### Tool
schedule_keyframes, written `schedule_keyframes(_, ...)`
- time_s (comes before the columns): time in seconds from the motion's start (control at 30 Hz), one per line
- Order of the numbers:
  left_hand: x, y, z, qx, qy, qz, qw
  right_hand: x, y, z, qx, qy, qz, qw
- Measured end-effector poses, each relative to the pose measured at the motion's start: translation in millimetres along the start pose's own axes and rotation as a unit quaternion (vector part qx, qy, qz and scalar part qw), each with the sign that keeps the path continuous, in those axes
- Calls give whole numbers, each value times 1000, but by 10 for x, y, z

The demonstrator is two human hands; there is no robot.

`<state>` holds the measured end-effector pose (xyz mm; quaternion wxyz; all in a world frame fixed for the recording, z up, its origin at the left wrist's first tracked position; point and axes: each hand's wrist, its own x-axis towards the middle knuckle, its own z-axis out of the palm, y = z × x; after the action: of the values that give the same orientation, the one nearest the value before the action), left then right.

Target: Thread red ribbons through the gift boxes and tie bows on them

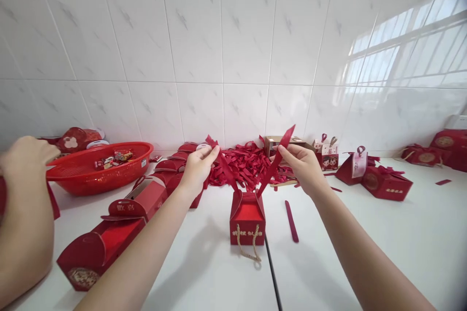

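A small red gift box [247,221] with a rope handle stands on the white table [365,233] in front of me. A red ribbon [272,167] runs up from its top in two ends. My left hand [197,167] pinches the left end, and my right hand [302,165] pinches the right end, both held above and to the sides of the box. A loose red ribbon strip [291,221] lies flat just right of the box.
A pile of red ribbons [248,163] lies against the tiled wall behind the box. A row of open red boxes [116,223] runs along the left. A red basket [98,167] sits far left. Another person's arm [22,209] reaches in at the left edge. Finished boxes [385,182] stand at right.
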<state>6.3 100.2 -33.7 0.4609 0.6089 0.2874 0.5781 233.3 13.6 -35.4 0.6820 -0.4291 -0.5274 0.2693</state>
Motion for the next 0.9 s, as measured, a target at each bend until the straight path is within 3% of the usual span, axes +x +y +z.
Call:
schedule_keyframes(0.23,191,335,80,65,-37,47,996,95,-167,67,-11,-52,-24,998)
schedule_keyframes(0.4,196,445,137,56,-61,28,996,134,-219,79,15,-55,-27,998)
schedule_keyframes(0.63,164,438,176,-76,-96,-17,992,152,-220,99,51,-69,-3,996)
schedule_keyframes(0.9,155,355,160,-101,-102,-68,987,183,-238,56,85,-6,37,996)
